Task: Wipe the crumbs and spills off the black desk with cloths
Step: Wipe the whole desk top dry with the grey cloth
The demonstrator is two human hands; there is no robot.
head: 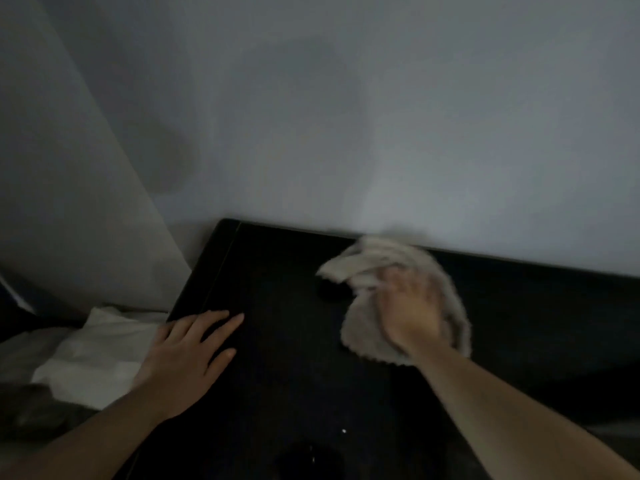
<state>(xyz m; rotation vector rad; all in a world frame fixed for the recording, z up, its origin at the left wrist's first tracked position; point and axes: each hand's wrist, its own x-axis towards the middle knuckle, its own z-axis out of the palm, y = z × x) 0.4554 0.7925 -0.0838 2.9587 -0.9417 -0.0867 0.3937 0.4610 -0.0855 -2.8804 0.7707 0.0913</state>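
The black desk point(284, 341) fills the lower middle of the head view, its back edge against the wall. My right hand point(410, 310) presses a beige cloth point(374, 261) flat on the desk near the back edge; hand and cloth are blurred. My left hand point(188, 355) lies flat with fingers spread on the desk's left edge, holding nothing. A small white crumb point(344, 431) sits on the desk near the front. A dark, blurred shape point(330, 291) lies under the cloth's left end; I cannot tell what it is.
A grey wall point(381, 116) rises right behind the desk. White crumpled fabric or paper point(93, 355) lies left of the desk, beside my left wrist. A pale slanted panel point(69, 202) stands at the far left. A dark round object point(304, 459) sits at the desk's front.
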